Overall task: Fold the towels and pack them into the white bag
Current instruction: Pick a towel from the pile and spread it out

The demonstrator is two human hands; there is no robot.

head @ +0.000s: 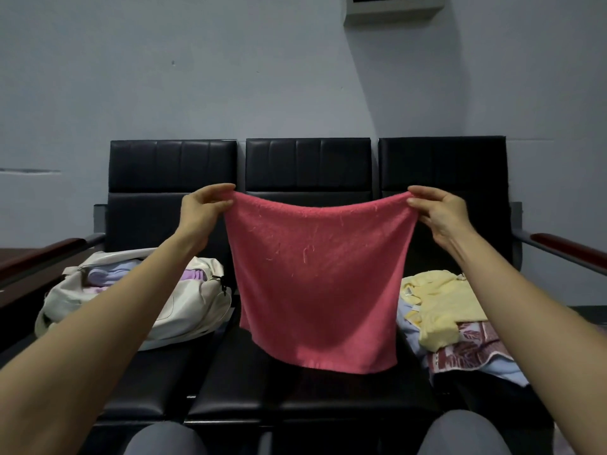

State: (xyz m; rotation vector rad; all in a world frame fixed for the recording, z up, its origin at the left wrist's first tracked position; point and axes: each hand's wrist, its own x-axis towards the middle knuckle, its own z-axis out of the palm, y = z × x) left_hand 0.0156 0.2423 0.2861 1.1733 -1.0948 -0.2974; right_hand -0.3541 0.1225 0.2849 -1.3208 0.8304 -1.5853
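Left hand [205, 205] and right hand [438, 210] each pinch a top corner of the pink towel [317, 284], hanging above the middle seat [295, 392]; soft, light, probably already doubled.

Counts, left to right:
- Hands: 2, left hand [203, 208] and right hand [440, 211].
- Pink towel [315, 284]: 1, held up at centre.
- White bag [184, 310]: 1, on the left seat. At least 2 folded cloths show in it, lilac cloth [193, 275] and pale blue cloth [108, 274].
- Right pile: at least 3 pieces, yellow towel [440, 300], patterned towel [466, 349] and light blue towel [512, 372]. Exact total cannot be told.
- Black seats [308, 164]: 3 in a row.
- Armrests: 2, left armrest [42, 254] and right armrest [565, 247].
- Wall box [394, 8]: 1, far top right.
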